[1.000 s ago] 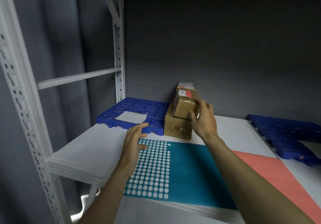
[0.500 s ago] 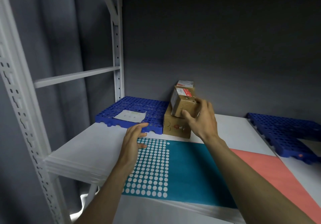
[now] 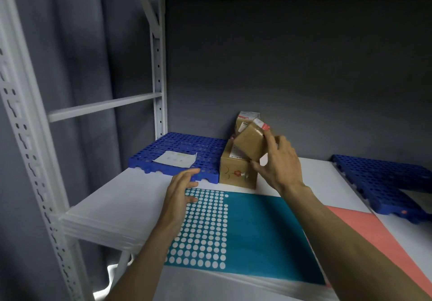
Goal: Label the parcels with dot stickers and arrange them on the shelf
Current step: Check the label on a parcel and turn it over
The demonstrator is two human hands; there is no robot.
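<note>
My right hand [image 3: 279, 164] grips a small brown parcel [image 3: 251, 143] with a red and white label, tilted and lifted above a larger brown parcel [image 3: 236, 172] that stands on the white shelf [image 3: 131, 198]. Behind them stands another small parcel [image 3: 245, 120]. My left hand [image 3: 181, 188] hovers with relaxed fingers at the top left corner of the teal dot sticker sheet [image 3: 252, 235]; its left part shows white circles where stickers are gone.
A blue perforated pallet [image 3: 184, 146] at the back left carries a small white sticker sheet [image 3: 176, 159]. A second blue pallet [image 3: 383, 181] lies at the right. A red sheet [image 3: 374, 240] lies under the teal one. White shelf posts rise at left.
My right hand has lifted the small parcel off the larger one and tipped it to the right. My left hand has stayed by the sheet's corner.
</note>
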